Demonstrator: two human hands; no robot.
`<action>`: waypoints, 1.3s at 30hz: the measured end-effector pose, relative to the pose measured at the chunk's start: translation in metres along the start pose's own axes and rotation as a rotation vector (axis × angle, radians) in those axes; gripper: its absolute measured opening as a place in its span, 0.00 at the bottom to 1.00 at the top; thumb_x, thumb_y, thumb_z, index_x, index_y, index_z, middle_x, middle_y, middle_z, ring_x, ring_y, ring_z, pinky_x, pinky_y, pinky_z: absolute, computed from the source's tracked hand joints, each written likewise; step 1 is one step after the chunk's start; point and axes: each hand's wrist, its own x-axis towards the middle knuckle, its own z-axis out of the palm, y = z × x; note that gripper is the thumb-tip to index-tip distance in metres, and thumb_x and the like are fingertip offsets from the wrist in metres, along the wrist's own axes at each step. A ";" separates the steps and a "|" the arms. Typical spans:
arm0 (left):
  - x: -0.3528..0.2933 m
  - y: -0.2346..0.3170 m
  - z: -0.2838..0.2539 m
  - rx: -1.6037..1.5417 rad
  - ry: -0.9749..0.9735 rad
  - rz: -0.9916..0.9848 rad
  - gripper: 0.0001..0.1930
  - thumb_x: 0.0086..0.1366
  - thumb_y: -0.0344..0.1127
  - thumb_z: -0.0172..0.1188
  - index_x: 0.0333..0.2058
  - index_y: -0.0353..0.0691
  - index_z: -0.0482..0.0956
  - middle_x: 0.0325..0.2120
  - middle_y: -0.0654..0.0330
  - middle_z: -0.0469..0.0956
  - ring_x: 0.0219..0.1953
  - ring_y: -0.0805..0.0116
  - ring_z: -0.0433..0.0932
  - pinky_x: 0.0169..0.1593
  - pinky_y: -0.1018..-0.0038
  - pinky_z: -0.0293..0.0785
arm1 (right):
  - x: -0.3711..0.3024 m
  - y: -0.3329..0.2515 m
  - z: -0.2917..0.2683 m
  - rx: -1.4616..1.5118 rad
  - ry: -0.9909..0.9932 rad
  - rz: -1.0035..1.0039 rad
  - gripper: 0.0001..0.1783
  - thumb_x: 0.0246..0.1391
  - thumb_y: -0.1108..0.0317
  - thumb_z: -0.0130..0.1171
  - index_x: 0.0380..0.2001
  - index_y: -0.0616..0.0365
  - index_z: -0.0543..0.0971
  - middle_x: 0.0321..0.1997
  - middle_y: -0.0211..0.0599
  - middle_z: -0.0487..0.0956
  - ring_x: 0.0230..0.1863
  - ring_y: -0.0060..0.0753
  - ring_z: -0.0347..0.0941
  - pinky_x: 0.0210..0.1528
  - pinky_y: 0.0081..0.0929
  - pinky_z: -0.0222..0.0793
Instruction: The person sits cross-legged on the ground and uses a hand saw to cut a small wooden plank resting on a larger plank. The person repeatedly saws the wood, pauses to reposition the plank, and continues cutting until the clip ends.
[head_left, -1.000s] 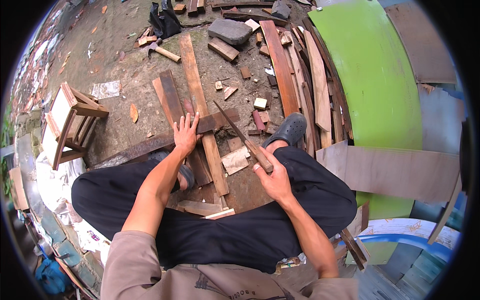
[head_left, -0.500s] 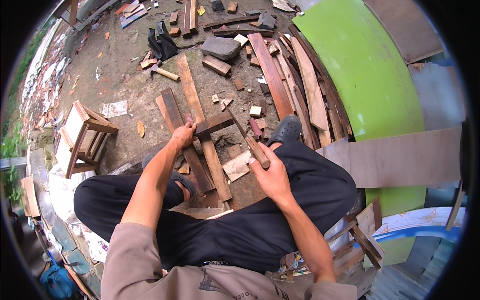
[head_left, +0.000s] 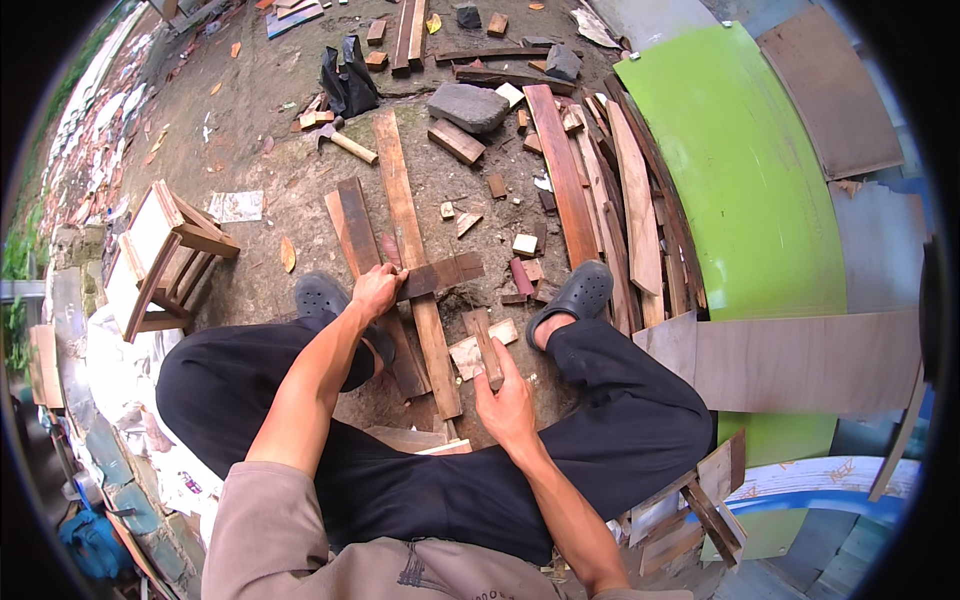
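Observation:
On the ground between my feet, my left hand (head_left: pixel 378 291) grips the near end of a short dark wooden block (head_left: pixel 440 276). The block lies crosswise over a long light-brown plank (head_left: pixel 405 215). Beneath my left wrist runs a darker plank (head_left: pixel 355 225). Lower and to the right, my right hand (head_left: pixel 508 405) is closed round a squared wooden handle (head_left: pixel 482 340), apart from the block. Its far end shows above a pale wood offcut (head_left: pixel 466 358); no blade can be made out on it now.
A claw hammer (head_left: pixel 345 143) lies beyond the planks, near a black bag (head_left: pixel 348 80) and a grey stone (head_left: pixel 468 107). Long boards (head_left: pixel 560 175) are piled at right beside a green panel (head_left: pixel 735 170). A small wooden stool (head_left: pixel 165 260) stands on its side at left. Offcuts litter the ground.
My right hand has moved left and down with the wooden handle; the thin dark blade seen earlier no longer shows. My left hand still holds the block, which has turned slightly. The view has shifted.

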 end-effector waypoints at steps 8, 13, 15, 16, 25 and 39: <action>0.004 0.043 0.014 0.008 0.309 -0.051 0.31 0.61 0.53 0.63 0.54 0.34 0.73 0.48 0.50 0.75 0.53 0.52 0.74 0.57 0.57 0.67 | 0.001 0.043 -0.004 0.140 -0.003 0.080 0.30 0.62 0.69 0.58 0.67 0.61 0.69 0.59 0.52 0.80 0.60 0.41 0.78 0.61 0.35 0.70; 0.032 0.061 0.031 -0.146 0.418 -0.148 0.25 0.65 0.52 0.60 0.50 0.37 0.76 0.46 0.51 0.76 0.52 0.53 0.74 0.58 0.59 0.65 | 0.004 0.101 0.003 0.276 -0.141 0.227 0.29 0.65 0.68 0.56 0.69 0.57 0.68 0.41 0.36 0.81 0.36 0.24 0.75 0.40 0.26 0.70; 0.047 0.065 0.029 -0.218 0.432 -0.211 0.18 0.68 0.49 0.56 0.43 0.39 0.80 0.43 0.52 0.77 0.50 0.54 0.74 0.55 0.59 0.65 | 0.009 0.103 0.019 0.191 -0.049 0.237 0.29 0.67 0.70 0.54 0.70 0.56 0.68 0.29 0.26 0.76 0.25 0.14 0.67 0.27 0.21 0.63; 0.052 0.068 0.033 -0.224 0.428 -0.205 0.18 0.68 0.49 0.56 0.43 0.40 0.80 0.42 0.53 0.77 0.50 0.54 0.74 0.55 0.59 0.65 | 0.008 0.101 0.021 0.151 -0.031 0.235 0.28 0.67 0.69 0.55 0.69 0.56 0.69 0.27 0.26 0.75 0.25 0.14 0.65 0.26 0.21 0.62; 0.077 0.076 0.039 -0.164 0.512 -0.225 0.17 0.66 0.50 0.57 0.37 0.40 0.80 0.36 0.54 0.78 0.45 0.56 0.75 0.55 0.58 0.62 | 0.015 0.087 0.022 0.011 0.084 0.185 0.24 0.69 0.66 0.55 0.66 0.59 0.74 0.27 0.26 0.76 0.25 0.16 0.64 0.29 0.23 0.64; 0.080 0.077 0.036 -0.113 0.481 -0.244 0.18 0.63 0.51 0.59 0.33 0.41 0.79 0.33 0.55 0.76 0.43 0.56 0.75 0.54 0.57 0.62 | 0.003 0.120 0.019 0.115 0.079 0.202 0.22 0.67 0.68 0.55 0.62 0.63 0.76 0.57 0.53 0.83 0.56 0.40 0.82 0.54 0.31 0.75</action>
